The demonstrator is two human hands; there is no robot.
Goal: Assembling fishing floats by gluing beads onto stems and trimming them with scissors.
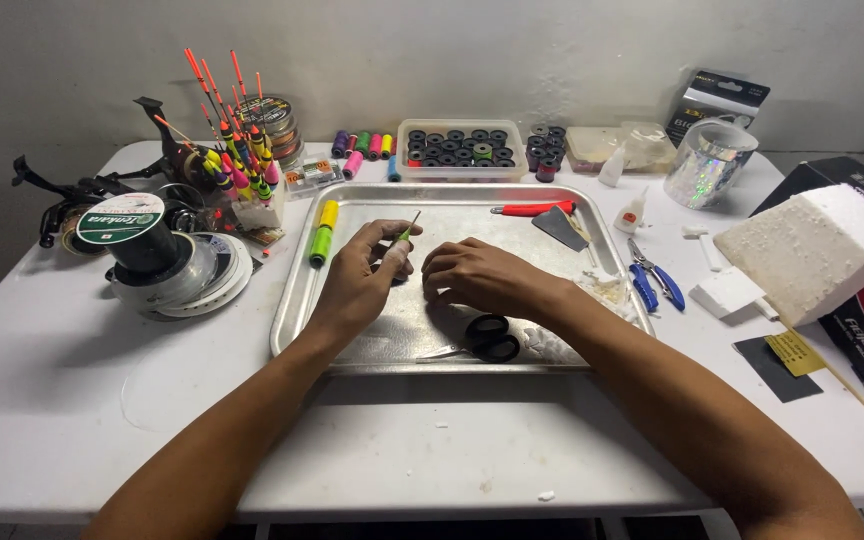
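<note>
Black-handled scissors (pixel 482 338) lie at the near edge of the metal tray (pixel 297 290). Beyond them, the left hand (pixel 364 270) pinches a thin green-tipped float (pixel 407 232) upright — the right hand (pixel 477 275) rests beside it, fingers curled on the tray.

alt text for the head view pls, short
Two bare hands work over a metal tray on a white table: the left hand pinches a thin green-tipped stick, the right hand rests beside it, above black scissors.

white table (pixel 72 400) | metal tray (pixel 297 300) | foam block (pixel 812 250) | line spools (pixel 167 265)
</note>
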